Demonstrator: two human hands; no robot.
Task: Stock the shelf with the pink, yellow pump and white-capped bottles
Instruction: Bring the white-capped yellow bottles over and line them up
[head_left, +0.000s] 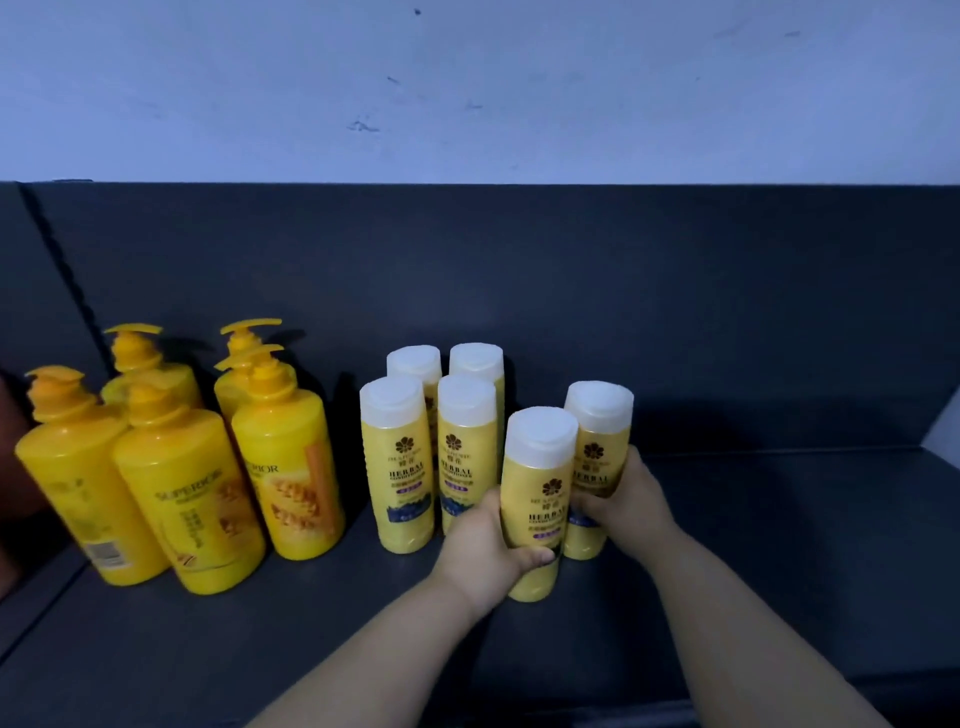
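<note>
On the dark shelf (779, 519), the left hand (488, 545) wraps the front white-capped bottle (537, 493); the right hand (631, 501) grips the rear white-capped bottle (597, 436). Four matching bottles (397, 457) stand just left, yellow pump bottles (192, 493) beyond.

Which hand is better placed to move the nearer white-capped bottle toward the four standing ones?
Left: the left hand grips the nearer bottle; the right hand holds the farther bottle behind it.
</note>
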